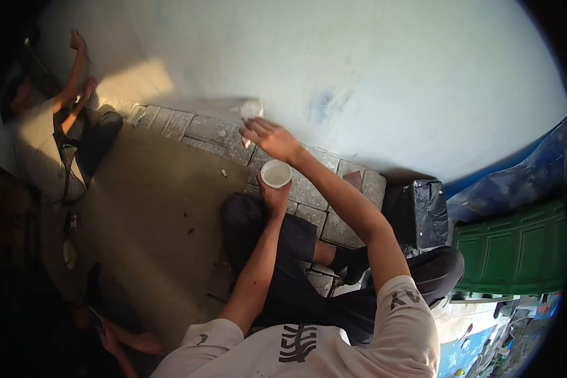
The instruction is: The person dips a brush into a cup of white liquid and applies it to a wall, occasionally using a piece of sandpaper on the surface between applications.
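Note:
My left hand (274,196) grips a small white tub (276,162) from below, in front of my bent knees. The tub stays upright with its mouth facing up, and pale contents show inside. Just above and beyond it is my right hand (271,138), fingers closed on a brush. Its broad whitish end (252,108) is at the foot of the pale wall (390,82), and a red-and-white bit shows below my fingers. The rest of the brush is hidden by my fingers. A bluish smudge marks the wall to the right.
Grey paving blocks (211,130) line the wall's base. A brown mat (164,183) covers ground to my left. One person (44,138) sits by the wall, an arm raised; another person's hands (116,337) are at lower left. A black-wrapped box (429,214) and green plastic container (516,249) stand right.

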`<state>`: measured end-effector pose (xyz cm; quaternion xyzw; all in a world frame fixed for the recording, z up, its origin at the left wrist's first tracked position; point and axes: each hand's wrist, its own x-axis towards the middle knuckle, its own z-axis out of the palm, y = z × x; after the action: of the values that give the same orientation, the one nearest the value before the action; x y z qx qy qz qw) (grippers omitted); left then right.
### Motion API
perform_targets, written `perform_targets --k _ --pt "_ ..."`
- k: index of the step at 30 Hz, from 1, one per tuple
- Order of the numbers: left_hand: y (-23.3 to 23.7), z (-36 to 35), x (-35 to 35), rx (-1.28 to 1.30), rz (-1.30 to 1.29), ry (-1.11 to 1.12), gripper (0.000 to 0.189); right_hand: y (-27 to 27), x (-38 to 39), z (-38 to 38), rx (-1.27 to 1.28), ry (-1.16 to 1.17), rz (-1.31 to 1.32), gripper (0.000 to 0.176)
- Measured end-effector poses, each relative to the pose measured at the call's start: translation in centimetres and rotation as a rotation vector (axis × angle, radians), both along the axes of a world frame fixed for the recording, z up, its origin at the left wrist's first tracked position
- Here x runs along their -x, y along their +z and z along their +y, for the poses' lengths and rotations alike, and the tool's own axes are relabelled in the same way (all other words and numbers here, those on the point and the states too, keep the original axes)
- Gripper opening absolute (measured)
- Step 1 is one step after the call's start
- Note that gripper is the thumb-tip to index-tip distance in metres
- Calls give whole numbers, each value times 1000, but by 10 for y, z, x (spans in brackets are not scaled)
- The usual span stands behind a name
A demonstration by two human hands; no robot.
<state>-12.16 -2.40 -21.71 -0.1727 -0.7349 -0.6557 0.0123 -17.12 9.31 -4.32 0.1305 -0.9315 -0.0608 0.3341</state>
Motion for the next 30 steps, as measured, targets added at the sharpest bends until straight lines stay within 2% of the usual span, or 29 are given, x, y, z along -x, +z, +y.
perform_targets --k 1,3,5,6,7,8,10,14,16,18,20,21,23,24,26,27,30 --pt "2 -1 -1 6 -34 10 86 -28 -3 4 -1 -7 10 47" --pt "2 3 3 4 -53 13 86 -74 -4 21 123 -25 -158 41" --pt "-11 4 4 -36 -31 30 86 -97 -7 25 170 -58 -194 42" --pt "-7 5 6 -40 -23 26 86 -95 -8 27 217 -88 -233 43" --pt "-3 4 4 -39 -20 24 86 -93 -10 29 385 -65 -342 43" --pt "0 3 1 -38 -20 20 85 -90 -10 33 383 -71 -341 43" --pt "0 2 0 -35 -31 7 85 -86 -7 44 563 -60 -443 37" --pt "4 4 1 -2 -22 21 83 -63 0 58 668 -46 -330 30" --pt "2 3 3 3 -22 4 82 -20 -1 52 765 -57 -250 27" --pt "-1 2 1 13 -25 -13 82 19 1 48 760 -78 -229 25" --pt "-2 3 1 43 -26 4 82 53 5 43 709 -3 -49 22" --pt "-1 3 1 47 -25 1 82 69 7 39 713 -5 -48 22" --pt "2 4 -1 19 -10 7 85 89 11 33 496 88 159 23" --pt "1 3 -1 21 -9 10 85 89 10 28 498 91 159 23" --pt "-3 3 1 -26 -31 -22 87 83 4 12 313 36 151 22" --pt "-2 3 1 -29 -27 -21 87 72 1 5 251 0 158 30" --pt "-5 2 1 33 0 -2 88 18 0 3 254 0 104 32"
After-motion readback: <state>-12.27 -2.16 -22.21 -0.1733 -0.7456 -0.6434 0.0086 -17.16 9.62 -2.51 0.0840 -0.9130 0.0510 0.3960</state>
